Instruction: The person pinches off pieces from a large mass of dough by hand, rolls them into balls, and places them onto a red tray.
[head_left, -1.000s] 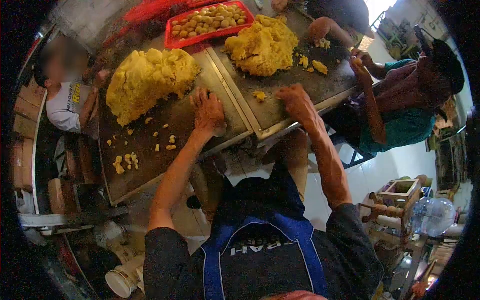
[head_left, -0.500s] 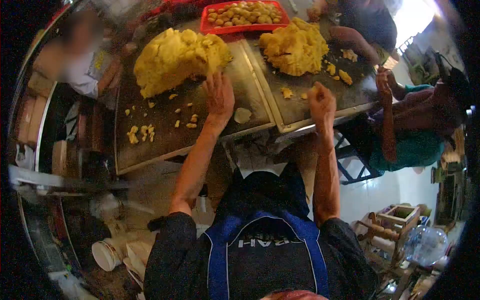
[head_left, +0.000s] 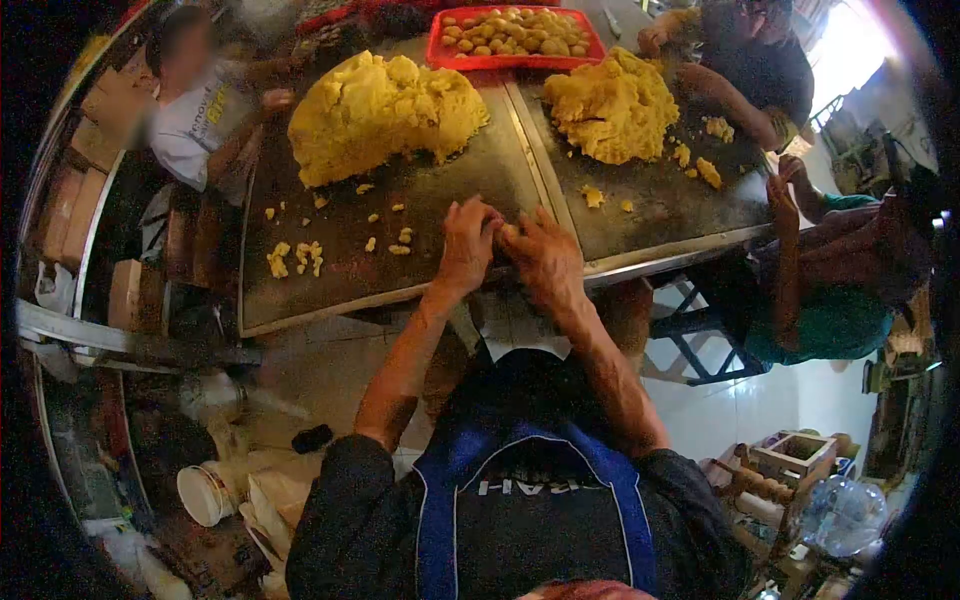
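Note:
My left hand [head_left: 468, 245] and my right hand [head_left: 543, 258] meet above the table's front part, fingertips together. The fingers of both are bent inward and closed; what lies between them is too small and covered to make out. Beyond them, to the left, rises a big mound of yellow dough [head_left: 375, 120]. A second mound of yellow dough [head_left: 615, 110] sits on the right-hand board. Small dough crumbs [head_left: 403, 238] are scattered to the left of my left hand.
A red tray [head_left: 436, 52] of round dough balls [head_left: 520, 34] stands at the back. A metal strip [head_left: 530, 140] divides the table's two boards. People sit at the left, the back right and the right, one sleeve teal [head_left: 830, 330]. A white bucket [head_left: 205, 495] lies at lower left.
My left hand has drawn back from the big mound. My right hand has come leftward to meet it. The pale flat disc on the table is no longer visible.

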